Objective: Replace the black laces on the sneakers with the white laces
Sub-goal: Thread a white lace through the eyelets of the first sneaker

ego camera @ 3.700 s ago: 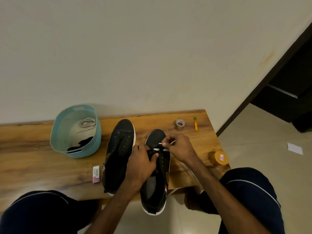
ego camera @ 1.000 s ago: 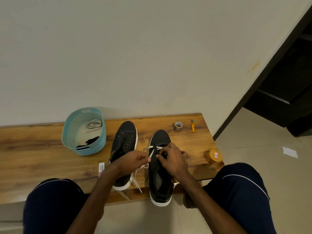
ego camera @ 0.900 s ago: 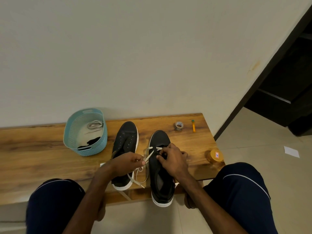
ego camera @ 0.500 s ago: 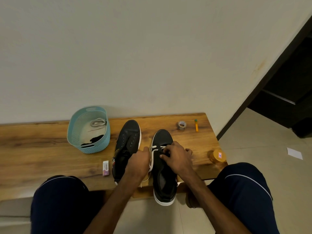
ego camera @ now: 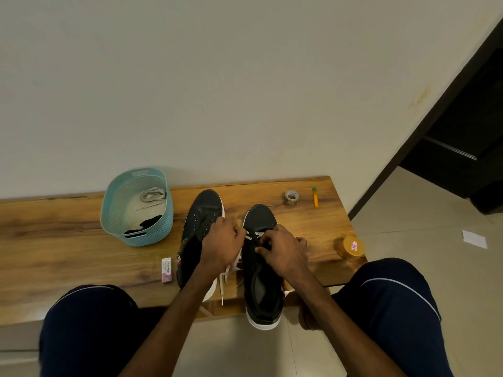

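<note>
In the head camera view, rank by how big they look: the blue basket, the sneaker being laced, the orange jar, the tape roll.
1. Blue basket and sneaker being laced: about alike; the sneaker lies nearer, so no ranking.
2. Orange jar.
3. Tape roll.

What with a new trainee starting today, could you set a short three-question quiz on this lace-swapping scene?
1. True or false: the teal basket is empty.
2. The white lace is going into: A, the left sneaker; B, the right sneaker; C, neither.
3. Fill in, by the person's own sides: the orange-lidded jar stands at the ____ end of the bench.
Key: 1 false; 2 B; 3 right.
</note>
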The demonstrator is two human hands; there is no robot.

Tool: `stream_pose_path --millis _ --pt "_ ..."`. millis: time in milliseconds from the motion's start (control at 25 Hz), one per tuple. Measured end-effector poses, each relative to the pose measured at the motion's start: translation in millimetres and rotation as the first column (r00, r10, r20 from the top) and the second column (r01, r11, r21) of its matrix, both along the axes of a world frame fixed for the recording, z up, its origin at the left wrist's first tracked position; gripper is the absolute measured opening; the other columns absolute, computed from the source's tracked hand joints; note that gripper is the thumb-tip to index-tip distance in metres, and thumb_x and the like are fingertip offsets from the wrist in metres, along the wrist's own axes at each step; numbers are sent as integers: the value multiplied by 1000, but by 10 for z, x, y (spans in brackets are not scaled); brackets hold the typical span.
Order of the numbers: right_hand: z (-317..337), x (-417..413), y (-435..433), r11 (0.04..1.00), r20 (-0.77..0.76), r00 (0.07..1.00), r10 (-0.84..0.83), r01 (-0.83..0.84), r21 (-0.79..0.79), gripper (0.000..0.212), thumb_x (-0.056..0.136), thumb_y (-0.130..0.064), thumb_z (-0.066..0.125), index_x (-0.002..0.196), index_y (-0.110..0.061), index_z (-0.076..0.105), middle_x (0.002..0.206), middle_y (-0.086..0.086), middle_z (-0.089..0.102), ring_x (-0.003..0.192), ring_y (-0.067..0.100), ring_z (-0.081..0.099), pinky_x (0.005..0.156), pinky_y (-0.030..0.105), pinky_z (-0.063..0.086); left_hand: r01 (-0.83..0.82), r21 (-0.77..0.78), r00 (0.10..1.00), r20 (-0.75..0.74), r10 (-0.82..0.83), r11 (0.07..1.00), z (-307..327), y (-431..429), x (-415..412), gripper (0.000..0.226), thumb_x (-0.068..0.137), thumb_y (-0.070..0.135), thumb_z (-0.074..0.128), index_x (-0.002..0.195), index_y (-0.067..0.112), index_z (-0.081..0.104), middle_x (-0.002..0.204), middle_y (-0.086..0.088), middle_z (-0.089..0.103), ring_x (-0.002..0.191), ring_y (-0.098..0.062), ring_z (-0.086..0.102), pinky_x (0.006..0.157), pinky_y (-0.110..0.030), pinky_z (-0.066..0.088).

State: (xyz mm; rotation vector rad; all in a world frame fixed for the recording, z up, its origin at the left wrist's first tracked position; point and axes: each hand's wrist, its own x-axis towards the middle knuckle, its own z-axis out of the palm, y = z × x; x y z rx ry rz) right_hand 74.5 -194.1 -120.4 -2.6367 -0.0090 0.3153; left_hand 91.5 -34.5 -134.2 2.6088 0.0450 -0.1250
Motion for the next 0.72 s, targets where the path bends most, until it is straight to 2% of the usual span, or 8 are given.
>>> stream_pose_path --millis 80,160,240,360,440,560,640,720 --pt "16 -8 -8 1000 -12 1000 1 -1 -5 21 89 -42 68 107 -31 66 115 -9 52 109 13 54 104 49 29 -118 -340 991 -104 87 933 115 44 48 41 101 31 40 66 13 53 69 -6 50 61 -17 46 60 -40 39" --pt "22 -28 -7 1000 -26 1000 -1 0 -27 28 89 -42 68 114 -30 62 120 -8 52 113 14 54 106 50 29 -227 -552 972 -174 156 802 333 92 59 38 102 26 42 76 8 62 66 -7 50 61 -19 46 60 -34 39" --pt "38 -27 24 1000 46 999 0 0 0 39 89 -40 68 124 -29 53 125 -8 51 116 14 53 107 49 31 -278 -770 960 -245 137 574 600 151 32 33 104 26 42 89 7 65 72 -4 57 62 -13 53 58 -26 44" --pt "152 -23 119 891 263 965 -22 -101 443 30 93 -34 66 119 -24 55 112 -10 58 102 8 57 93 42 50 -259 -961 963 -265 -55 92 898 241 -29 29 104 22 40 111 7 63 94 -7 69 75 -15 66 61 -27 55" --pt "233 -94 270 714 180 982 57 -166 680 30 97 -32 62 126 -23 57 111 -11 62 103 6 60 89 39 54 -265 -961 959 -254 -123 -84 972 270 -81 32 101 18 41 125 6 59 107 -9 71 83 -17 71 66 -28 59" --pt "247 -206 460 616 68 974 216 -190 764 31 100 -24 56 131 -18 55 110 -13 65 108 6 61 95 30 50 -279 -944 956 -257 -141 -174 964 297 -112 35 96 15 43 129 7 56 118 -10 70 89 -17 73 68 -26 61" --pt "289 -178 400 541 30 961 274 -180 822 22 103 -16 51 115 -5 64 87 -1 68 85 11 65 85 27 50 -298 -943 954 -298 -28 -149 931 349 -92 26 101 12 40 120 9 57 110 -7 73 84 -14 73 64 -23 60" --pt "418 -98 199 476 -43 965 259 -88 875 23 103 -17 50 104 -6 69 72 4 59 66 12 57 75 28 50 -347 -934 925 -356 133 -88 885 460 -55 23 105 10 36 110 12 58 104 -4 73 78 -11 73 60 -22 58"
